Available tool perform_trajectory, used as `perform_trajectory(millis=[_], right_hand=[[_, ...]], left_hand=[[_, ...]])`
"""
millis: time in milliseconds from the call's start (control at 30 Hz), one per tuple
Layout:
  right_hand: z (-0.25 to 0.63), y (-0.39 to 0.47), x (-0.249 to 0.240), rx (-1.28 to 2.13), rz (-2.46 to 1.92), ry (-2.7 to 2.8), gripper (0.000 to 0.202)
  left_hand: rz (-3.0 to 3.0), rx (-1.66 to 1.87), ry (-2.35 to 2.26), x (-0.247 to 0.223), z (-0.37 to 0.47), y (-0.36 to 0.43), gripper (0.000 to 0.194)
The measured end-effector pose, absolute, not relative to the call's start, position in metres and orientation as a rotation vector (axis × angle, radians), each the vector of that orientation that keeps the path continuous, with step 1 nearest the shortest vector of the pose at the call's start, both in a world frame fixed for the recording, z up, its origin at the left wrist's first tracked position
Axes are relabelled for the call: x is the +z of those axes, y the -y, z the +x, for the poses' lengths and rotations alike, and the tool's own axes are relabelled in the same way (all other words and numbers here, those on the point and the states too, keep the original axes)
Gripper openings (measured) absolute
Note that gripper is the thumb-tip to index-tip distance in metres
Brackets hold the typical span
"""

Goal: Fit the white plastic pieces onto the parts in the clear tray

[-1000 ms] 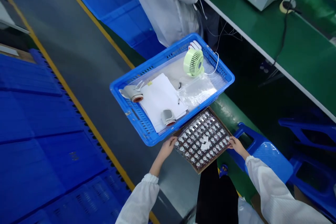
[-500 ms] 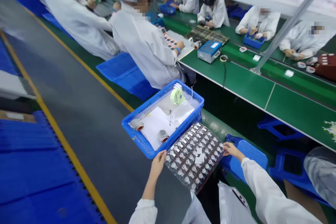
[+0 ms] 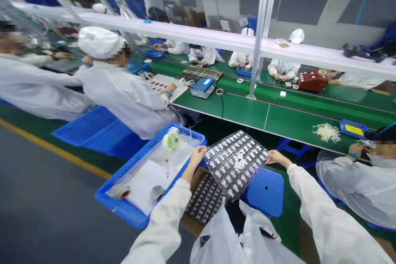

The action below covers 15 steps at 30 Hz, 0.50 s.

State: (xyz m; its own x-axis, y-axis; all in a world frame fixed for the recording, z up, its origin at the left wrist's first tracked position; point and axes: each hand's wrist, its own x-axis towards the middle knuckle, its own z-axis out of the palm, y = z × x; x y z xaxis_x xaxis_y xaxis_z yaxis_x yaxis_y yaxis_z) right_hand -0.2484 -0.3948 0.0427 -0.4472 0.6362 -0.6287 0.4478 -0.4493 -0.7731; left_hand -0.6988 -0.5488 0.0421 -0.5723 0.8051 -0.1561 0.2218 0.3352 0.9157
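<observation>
Between my two hands I hold a clear plastic blister tray [image 3: 225, 172] filled with rows of small silvery-white parts. A few loose white pieces [image 3: 239, 161] lie on top of it. My left hand [image 3: 197, 157] pinches the tray's left corner, and my right hand [image 3: 276, 157] grips its right corner. Below the tray, a cardboard box [image 3: 189, 222] contains another tray of similar parts [image 3: 206, 200]. Close to my left arm stands a blue basket [image 3: 107, 196] with papers, a small green fan [image 3: 172, 141] and rolls of tape inside.
A blue stool [image 3: 266, 192] is just beyond my tray. The green workbench [image 3: 241, 111] runs across ahead, carrying a blue case [image 3: 202, 87] and a pile of white pieces [image 3: 327, 132]. One co-worker [image 3: 123, 86] sits at left, another [image 3: 361, 185] at right. A metal post [image 3: 257, 49] rises from the bench.
My view has swung right and up. The tray, still in both hands, has moved away from the basket's edge, and the cardboard box beneath it has come into sight.
</observation>
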Motion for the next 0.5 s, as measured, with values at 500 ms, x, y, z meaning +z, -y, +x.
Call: perform_trajectory(millis=[500], right_hand=[[-0.152,0.195,0.043,1.635,-1.733,0.922,0.033]], left_hand=[[1.377,0.784,-1.63,0.057,-0.584,0.021,0.023]])
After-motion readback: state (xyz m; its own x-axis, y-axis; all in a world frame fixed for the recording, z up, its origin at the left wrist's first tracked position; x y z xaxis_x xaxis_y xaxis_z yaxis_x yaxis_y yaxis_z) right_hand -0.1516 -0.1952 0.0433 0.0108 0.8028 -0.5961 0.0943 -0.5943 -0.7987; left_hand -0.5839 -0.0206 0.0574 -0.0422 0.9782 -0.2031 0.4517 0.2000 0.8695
